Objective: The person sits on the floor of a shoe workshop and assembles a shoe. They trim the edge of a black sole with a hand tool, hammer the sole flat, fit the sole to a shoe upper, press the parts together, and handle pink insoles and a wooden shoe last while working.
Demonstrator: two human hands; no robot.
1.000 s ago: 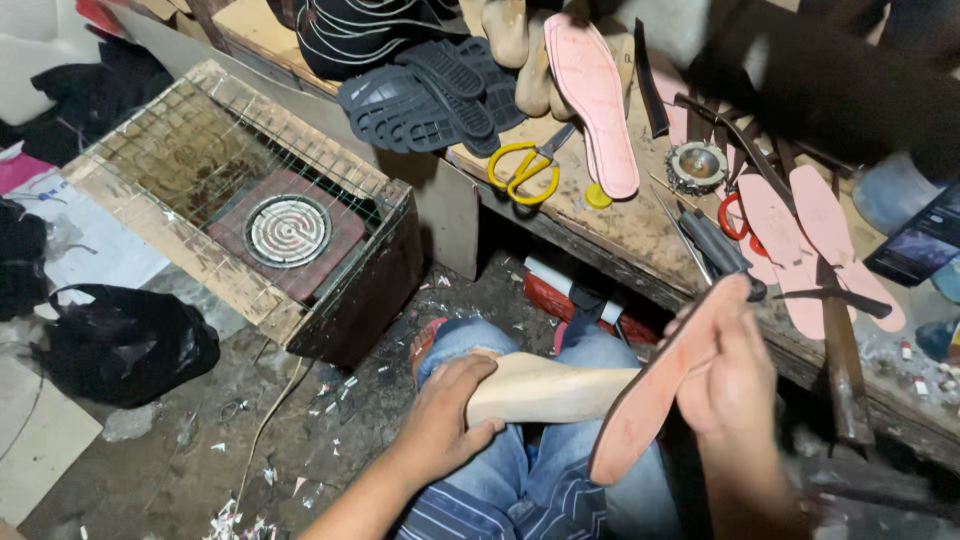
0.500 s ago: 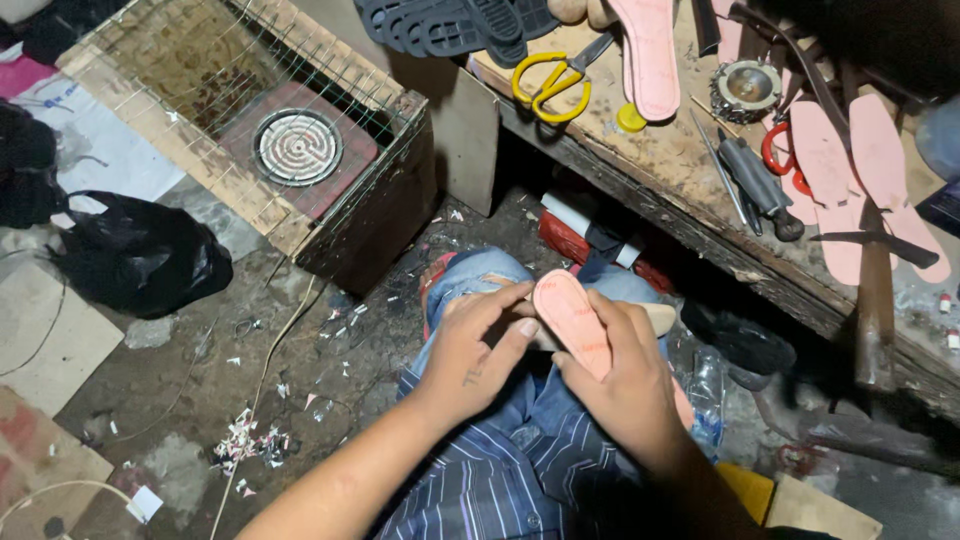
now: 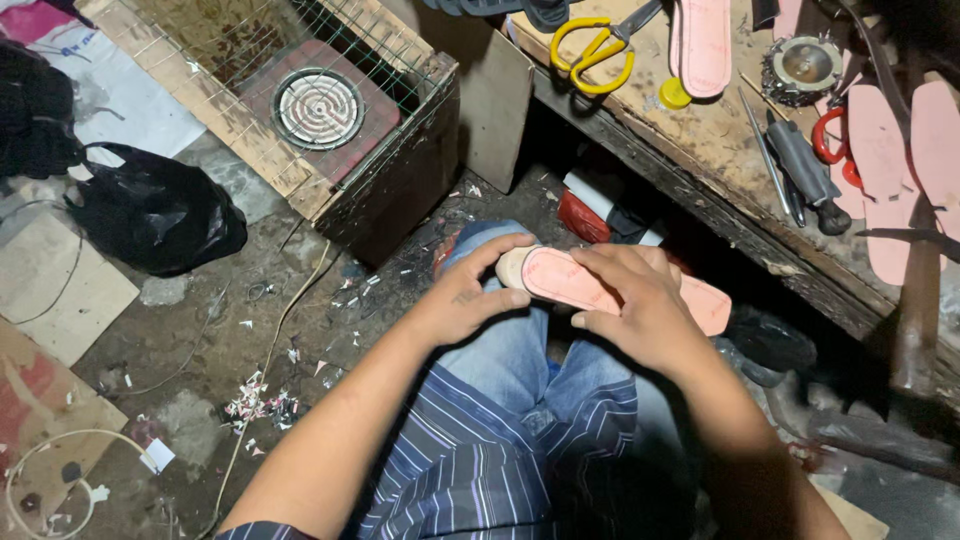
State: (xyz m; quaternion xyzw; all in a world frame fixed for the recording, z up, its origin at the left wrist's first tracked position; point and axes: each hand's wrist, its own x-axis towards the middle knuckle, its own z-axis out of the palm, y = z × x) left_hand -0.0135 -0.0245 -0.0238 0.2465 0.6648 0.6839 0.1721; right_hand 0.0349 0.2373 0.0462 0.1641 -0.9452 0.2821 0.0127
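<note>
Holding a pink insole (image 3: 575, 283) flat against a pale shoe last (image 3: 512, 266) over the lap, the person sits above jeans and a striped shirt. Left hand (image 3: 462, 298) curls around the left end of the last, fingers wrapped over the top, thumb below. Right hand (image 3: 640, 310) presses down on the insole's middle, fingers spread and bent, closed onto it. The insole's right end sticks out past the right hand.

Far right is a wooden workbench (image 3: 700, 140) with yellow-handled scissors (image 3: 597, 52), more pink insoles (image 3: 705, 45), a round wire brush (image 3: 803, 64) and red-handled scissors (image 3: 830, 150). Far left a mesh-covered wooden box holds a coil hotplate (image 3: 318, 107). A black plastic bag (image 3: 155, 215) lies left on the dirty floor.
</note>
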